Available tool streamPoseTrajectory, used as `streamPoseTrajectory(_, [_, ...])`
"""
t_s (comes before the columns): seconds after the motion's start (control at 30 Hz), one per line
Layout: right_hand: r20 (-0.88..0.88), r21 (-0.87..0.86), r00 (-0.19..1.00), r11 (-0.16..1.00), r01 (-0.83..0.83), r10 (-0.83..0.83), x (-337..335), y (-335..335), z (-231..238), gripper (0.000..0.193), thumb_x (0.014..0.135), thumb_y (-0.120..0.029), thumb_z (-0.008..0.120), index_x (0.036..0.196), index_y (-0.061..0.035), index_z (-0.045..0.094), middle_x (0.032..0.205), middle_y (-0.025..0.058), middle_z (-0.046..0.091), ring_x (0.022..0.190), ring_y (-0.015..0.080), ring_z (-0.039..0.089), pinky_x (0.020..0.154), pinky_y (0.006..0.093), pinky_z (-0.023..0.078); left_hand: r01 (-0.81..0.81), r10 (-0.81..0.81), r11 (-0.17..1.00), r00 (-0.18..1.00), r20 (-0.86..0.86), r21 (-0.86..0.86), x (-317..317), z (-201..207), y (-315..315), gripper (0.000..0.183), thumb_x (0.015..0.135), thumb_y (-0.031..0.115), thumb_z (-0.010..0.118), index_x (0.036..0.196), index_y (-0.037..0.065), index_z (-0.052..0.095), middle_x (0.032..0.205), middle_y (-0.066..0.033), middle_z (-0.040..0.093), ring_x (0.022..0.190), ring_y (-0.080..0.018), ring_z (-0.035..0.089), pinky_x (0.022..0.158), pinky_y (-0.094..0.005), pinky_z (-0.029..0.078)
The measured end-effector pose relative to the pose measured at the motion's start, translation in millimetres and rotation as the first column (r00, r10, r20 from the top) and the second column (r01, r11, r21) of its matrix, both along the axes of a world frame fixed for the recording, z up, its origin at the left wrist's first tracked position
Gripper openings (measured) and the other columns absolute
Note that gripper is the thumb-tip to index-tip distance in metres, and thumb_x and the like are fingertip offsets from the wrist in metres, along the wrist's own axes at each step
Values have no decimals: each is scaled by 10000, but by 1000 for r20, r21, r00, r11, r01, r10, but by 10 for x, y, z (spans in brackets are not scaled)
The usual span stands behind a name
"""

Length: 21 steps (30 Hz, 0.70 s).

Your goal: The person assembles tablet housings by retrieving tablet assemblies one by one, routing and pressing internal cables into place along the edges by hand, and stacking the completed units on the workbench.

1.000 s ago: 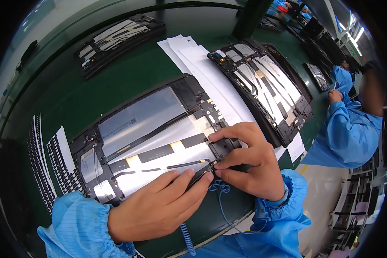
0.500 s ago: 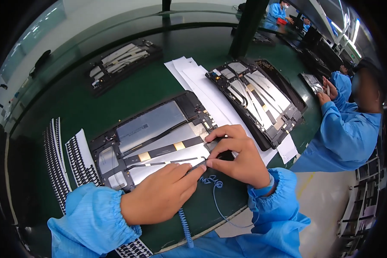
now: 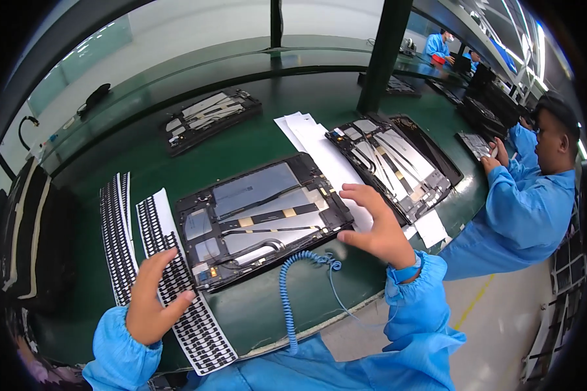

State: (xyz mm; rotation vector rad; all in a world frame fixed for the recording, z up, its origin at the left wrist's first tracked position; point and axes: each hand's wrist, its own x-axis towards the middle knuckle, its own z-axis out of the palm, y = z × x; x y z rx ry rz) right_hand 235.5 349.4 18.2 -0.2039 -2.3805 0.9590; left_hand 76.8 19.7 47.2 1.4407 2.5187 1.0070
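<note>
In front of me lies an opened tablet (image 3: 267, 228), its batteries, flat ribbon cables and boards bare. My left hand (image 3: 151, 301) is over a white sheet with rows of small black adhesive pieces (image 3: 199, 326), thumb and fingers apart and holding nothing. At the tablet's right edge is my right hand (image 3: 381, 228), also open, with its fingers spread round the corner and nothing in them. Whether its fingertips touch the casing I cannot tell. A blue band sits on my right wrist, and a coiled blue cord (image 3: 284, 287) lies in front of the tablet.
Another opened tablet (image 3: 398, 166) rests on white paper (image 3: 316, 143) to the right, beside a black tray (image 3: 430, 146). A third tablet (image 3: 212, 117) lies farther back. Black padded pieces (image 3: 29, 228) stand at left. A co-worker (image 3: 528, 189) handles a device at right.
Both hands have come off the tablet's near right edge and opened. My left hand has moved left to the sheet; my right has drawn slightly back. The view has shifted.
</note>
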Motion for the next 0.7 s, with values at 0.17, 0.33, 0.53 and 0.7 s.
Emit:
streamPoseTrajectory(0.17, [131,30,991,999,-30,26,-153,-58,-62,642,593,-145,752,1168,-5,501,1192,208,468,1117,358,425,967,380,332,13,-17,999,994,-104,-45,-126,-389,91,793,655,266,751,1258,-68,361,1290,-269,378,1157,-395,404,1006,-413,282])
streamPoseTrajectory(0.33, [1,-12,1000,1000,-1,1,-221,-166,36,601,535,-73,762,1098,-20,559,1153,188,507,1074,332,489,933,371,380,-51,71,977,993,-90,206,-141,-393,98,743,639,215,753,1219,-103,414,1237,-304,425,1141,-399,433,978,-419,320])
streamPoseTrajectory(0.53, [-232,-128,943,953,-273,239,-603,-403,803,651,599,-99,712,1193,-3,465,1187,135,457,1107,245,443,964,326,330,-137,246,844,958,-148,519,16,192,-289,630,613,178,779,1152,-37,534,1255,-298,403,1109,-351,484,926,-394,388])
streamPoseTrajectory(0.7, [-348,-392,818,722,-570,457,-1395,-1086,1651,661,672,-159,681,1244,35,412,1186,144,467,1087,226,467,956,308,341,-113,319,698,933,-165,708,-62,617,-851,618,616,144,794,1139,-38,519,1259,-240,368,1132,-314,446,948,-384,367])
